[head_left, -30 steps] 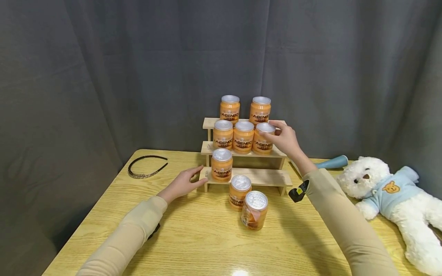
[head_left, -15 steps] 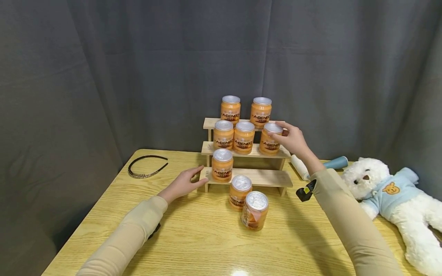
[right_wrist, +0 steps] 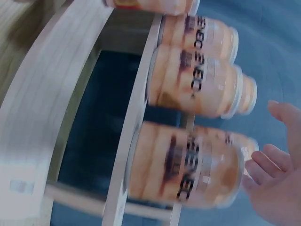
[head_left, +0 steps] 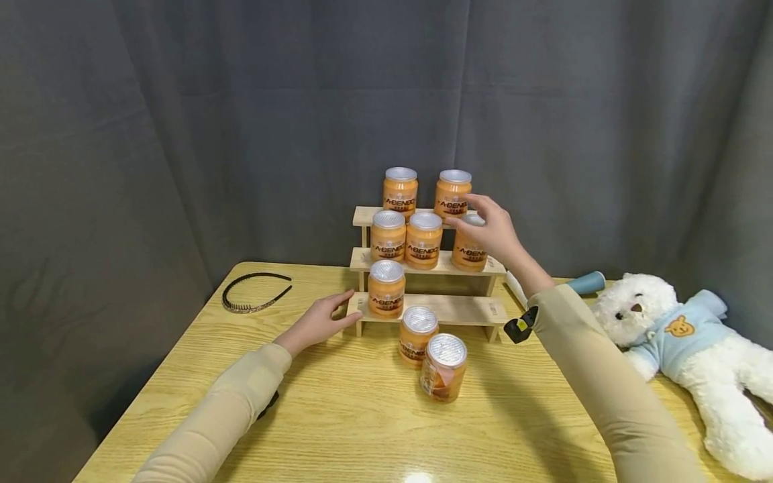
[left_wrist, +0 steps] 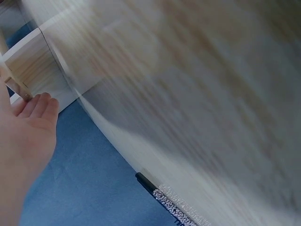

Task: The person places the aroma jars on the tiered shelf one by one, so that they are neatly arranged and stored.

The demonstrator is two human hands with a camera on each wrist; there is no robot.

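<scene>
My right hand (head_left: 492,228) hovers around the upper right of the wooden tiered stand (head_left: 455,308), thumb and fingers spread. In the head view it overlaps the right jar (head_left: 469,255) of the middle tier; the right wrist view shows the fingers just off that orange jar (right_wrist: 183,165). Past the fingertips is the right jar (head_left: 453,191) of the top tier. My left hand (head_left: 318,322) holds the left end of the bottom tier between thumb and fingers; the left wrist view shows its fingertips at the wood. Silver-lidded orange jars stand on every tier.
In front of the stand, two more jars (head_left: 443,376) stand on the table (head_left: 338,429). A black headband (head_left: 243,309) lies to the left. At right are a white plush bear (head_left: 646,308) and a blue tapered object (head_left: 587,283). A grey curtain (head_left: 302,134) hangs behind.
My right hand slid the middle tier's right jar to the right, let go of it, and moved up and left towards the top tier. My left hand has stayed in place.
</scene>
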